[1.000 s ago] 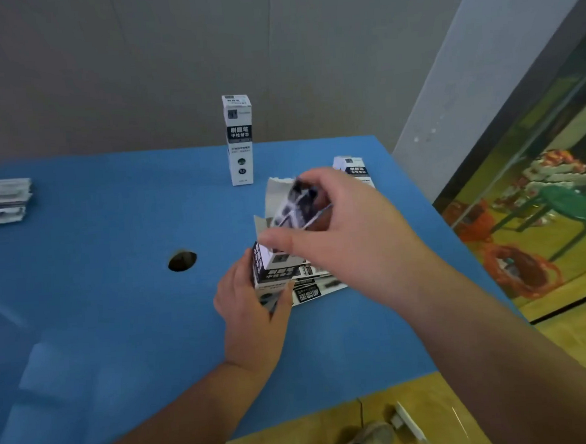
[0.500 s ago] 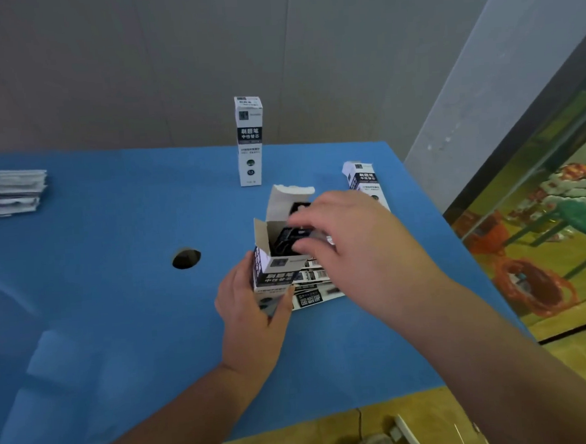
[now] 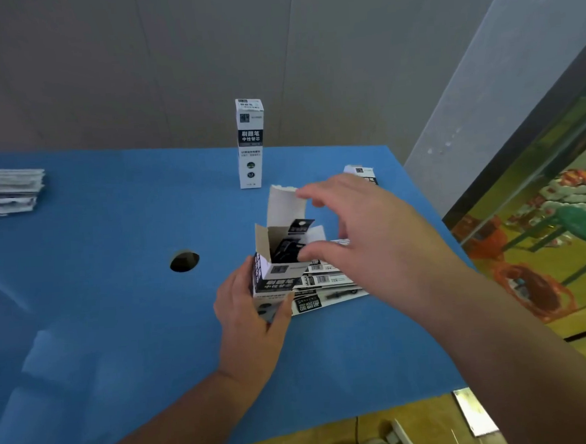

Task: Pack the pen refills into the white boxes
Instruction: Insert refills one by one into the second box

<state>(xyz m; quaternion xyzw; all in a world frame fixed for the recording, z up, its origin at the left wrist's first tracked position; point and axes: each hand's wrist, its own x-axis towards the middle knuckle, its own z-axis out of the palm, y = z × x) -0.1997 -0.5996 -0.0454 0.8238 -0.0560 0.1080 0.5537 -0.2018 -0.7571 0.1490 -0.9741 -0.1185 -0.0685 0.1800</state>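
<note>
The open box point(image 3: 277, 274) was held upright on the blue table point(image 3: 119, 318) by the left hand point(image 3: 252, 313), which gripped its lower part. Dark refill packets point(image 3: 288, 248) stood inside; more packets point(image 3: 329, 283) lay just behind. The right hand point(image 3: 371, 230) hovered spread and empty by the lid flap point(image 3: 285, 205), which was best folded down squarely with the side flaps tucked first

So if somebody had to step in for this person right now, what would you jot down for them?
Left hand: gripping the open white box, upright on the blue table.
Right hand: open, empty, just above the box mouth.
Done: dark refill packs are inside; one closed box stands behind.
Left: shut the raised flap; pack the refill packs lying beside the box. Flat stack far left.
</note>
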